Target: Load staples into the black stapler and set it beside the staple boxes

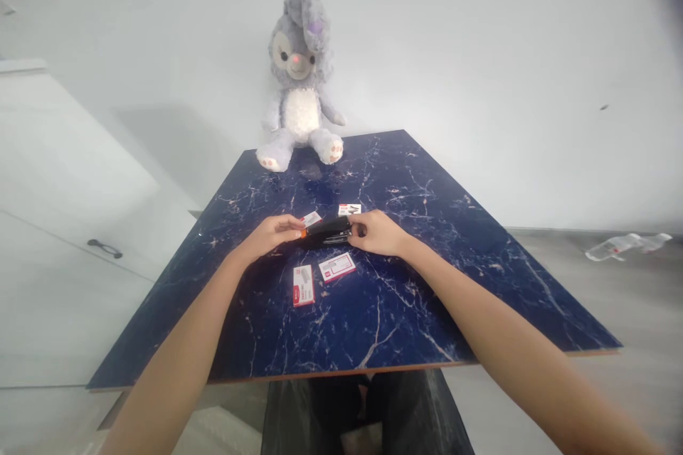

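Note:
Between my hands, just over the blue marbled table (368, 327), is a black stapler (329, 229) with an orange part at its left end. My left hand (271, 236) grips that orange end with thumb and fingers. At the opposite end, my right hand (376, 233) is closed on the stapler with its fingers curled. Two small red and white staple boxes lie flat nearer me: one box (304, 286) upright to my view, the other box (337, 266) slanted beside it. Behind the stapler are another small box (310, 219), partly covered, and a white box (349, 210) with a dark picture.
A grey plush rabbit (302, 85) sits at the table's far edge against the wall. On the left stands a white cabinet (64, 227) with a dark handle. Clear plastic bottles (627, 246) lie on the floor at right. My legs are below the near edge.

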`<state>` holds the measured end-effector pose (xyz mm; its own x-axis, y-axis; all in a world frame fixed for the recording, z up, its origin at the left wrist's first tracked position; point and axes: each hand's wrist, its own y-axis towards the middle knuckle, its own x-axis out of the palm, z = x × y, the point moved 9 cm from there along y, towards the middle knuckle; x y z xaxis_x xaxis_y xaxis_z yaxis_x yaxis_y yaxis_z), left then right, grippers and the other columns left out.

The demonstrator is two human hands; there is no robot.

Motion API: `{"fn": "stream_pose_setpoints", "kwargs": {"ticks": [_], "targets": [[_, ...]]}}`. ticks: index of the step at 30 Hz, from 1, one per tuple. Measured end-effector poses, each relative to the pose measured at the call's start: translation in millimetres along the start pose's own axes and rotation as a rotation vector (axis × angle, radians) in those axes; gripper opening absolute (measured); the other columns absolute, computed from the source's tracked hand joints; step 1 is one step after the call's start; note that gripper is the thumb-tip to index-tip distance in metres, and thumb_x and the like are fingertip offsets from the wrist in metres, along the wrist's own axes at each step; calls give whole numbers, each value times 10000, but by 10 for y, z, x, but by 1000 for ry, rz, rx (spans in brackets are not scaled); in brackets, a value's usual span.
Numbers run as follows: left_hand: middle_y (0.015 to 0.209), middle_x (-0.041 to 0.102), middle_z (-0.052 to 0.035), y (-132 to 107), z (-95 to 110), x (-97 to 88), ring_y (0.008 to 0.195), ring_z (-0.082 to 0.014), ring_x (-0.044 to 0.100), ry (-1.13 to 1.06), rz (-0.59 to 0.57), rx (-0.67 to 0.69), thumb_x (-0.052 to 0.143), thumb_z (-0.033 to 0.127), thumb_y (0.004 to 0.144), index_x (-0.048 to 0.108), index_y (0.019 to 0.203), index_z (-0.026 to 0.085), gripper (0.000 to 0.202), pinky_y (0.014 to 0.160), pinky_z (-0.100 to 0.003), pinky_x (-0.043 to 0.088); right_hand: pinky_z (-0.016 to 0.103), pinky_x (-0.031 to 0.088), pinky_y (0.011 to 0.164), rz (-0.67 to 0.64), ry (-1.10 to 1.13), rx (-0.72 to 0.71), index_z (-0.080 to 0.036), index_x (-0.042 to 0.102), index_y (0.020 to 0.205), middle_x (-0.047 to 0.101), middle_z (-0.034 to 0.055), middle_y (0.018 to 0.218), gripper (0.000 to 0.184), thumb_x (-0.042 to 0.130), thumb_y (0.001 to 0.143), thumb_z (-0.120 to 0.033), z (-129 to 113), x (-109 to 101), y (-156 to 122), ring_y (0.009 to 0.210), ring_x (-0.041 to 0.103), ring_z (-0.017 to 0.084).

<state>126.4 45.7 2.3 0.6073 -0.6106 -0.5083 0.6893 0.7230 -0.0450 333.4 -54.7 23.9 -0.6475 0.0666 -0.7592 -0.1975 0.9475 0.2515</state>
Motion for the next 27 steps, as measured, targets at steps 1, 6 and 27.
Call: {"fn": "stream_pose_setpoints", "kwargs": {"ticks": [1,6,27], "targets": [[1127,751,-85,2,7,-1,1050,-278,703,-1,1,4,734,472,810,722,1073,210,371,986,-468,515,238,404,651,-2,7,5,-203,607,699,703,-23,717,61,629,744,-167,10,5,3,626,600,124],[1099,756,-82,12,39,2,1028,-270,708,17,-7,35,737,452,805,722,1034,203,338,991,-473,520,238,409,653,-32,52,29,-205,616,722,699,-31,701,50,652,751,-186,59,27,16,617,594,119],[1072,752,-86,1,54,31,1039,-268,694,-73,-49,-33,781,422,775,724,977,192,311,983,-467,499,233,387,622,-38,76,107,-207,604,753,665,-46,672,74,651,696,-199,95,49,57,602,561,112]]}}
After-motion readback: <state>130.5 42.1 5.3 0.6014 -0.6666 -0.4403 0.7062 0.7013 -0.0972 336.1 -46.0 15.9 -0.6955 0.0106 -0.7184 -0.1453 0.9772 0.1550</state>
